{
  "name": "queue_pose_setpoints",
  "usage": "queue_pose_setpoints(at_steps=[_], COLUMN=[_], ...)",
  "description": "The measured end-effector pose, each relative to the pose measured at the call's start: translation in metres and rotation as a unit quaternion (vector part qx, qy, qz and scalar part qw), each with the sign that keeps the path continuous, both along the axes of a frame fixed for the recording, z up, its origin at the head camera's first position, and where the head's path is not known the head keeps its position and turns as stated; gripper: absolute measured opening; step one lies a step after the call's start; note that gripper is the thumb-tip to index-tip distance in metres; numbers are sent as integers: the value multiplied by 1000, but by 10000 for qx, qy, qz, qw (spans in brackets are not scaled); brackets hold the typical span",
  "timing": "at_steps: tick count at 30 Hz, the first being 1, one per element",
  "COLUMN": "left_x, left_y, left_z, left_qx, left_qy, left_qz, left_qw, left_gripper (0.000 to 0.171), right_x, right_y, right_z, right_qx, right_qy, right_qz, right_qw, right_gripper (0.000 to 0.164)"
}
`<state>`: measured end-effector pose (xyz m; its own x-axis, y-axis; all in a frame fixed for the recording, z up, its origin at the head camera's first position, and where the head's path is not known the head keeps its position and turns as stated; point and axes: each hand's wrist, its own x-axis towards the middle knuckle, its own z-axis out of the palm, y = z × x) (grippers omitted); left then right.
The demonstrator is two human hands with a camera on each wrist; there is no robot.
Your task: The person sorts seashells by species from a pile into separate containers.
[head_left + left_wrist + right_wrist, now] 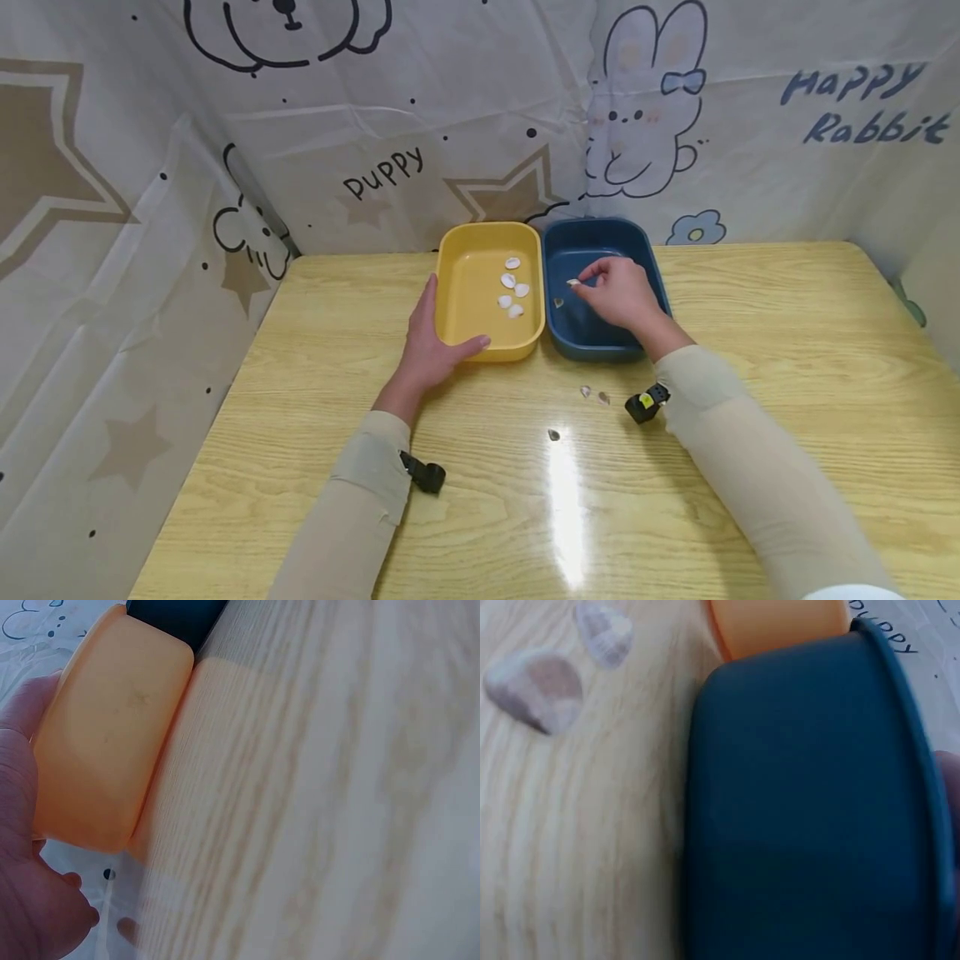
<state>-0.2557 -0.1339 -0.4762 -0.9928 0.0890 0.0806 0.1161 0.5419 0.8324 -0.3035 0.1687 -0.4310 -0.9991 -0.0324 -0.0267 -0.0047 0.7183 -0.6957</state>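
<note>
My right hand (619,293) pinches a small pale seashell (573,282) between thumb and fingertips, above the inside of the dark blue tray (603,349). One darker seashell (558,302) lies on that tray's floor at the left. My left hand (432,346) rests against the near-left corner of the yellow tray (468,321). Its thumb stretches along the front rim and its fingers lie along the left side. Several white seashells (508,281) lie in the yellow tray's right half. In the right wrist view, the blue tray's wall (810,802) hides most of the right hand.
On the wooden table (300,400), two small seashells (603,398) lie just in front of the blue tray. A dark seashell (554,435) sits nearer. Both trays stand side by side at the table's back edge, before a printed cloth (337,108).
</note>
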Motion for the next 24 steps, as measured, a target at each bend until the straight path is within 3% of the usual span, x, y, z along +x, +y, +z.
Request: queue_pose_setpoints(at_steps=[10,24], left_x=[1,1], left_y=[0,0], left_z=[1,1], left_qx=[23,61], left_qy=[-117,31], left_qz=[49,-39], left_qw=[9999,10000], left_gripper=[125,125], right_x=[-6,-3], right_y=[1,5], right_z=[-8,-2], right_qx=[-13,-90], right_qy=[-251,-112], right_qz=[-168,-133], right_qw=[9995,9998], right_gripper=[26,24])
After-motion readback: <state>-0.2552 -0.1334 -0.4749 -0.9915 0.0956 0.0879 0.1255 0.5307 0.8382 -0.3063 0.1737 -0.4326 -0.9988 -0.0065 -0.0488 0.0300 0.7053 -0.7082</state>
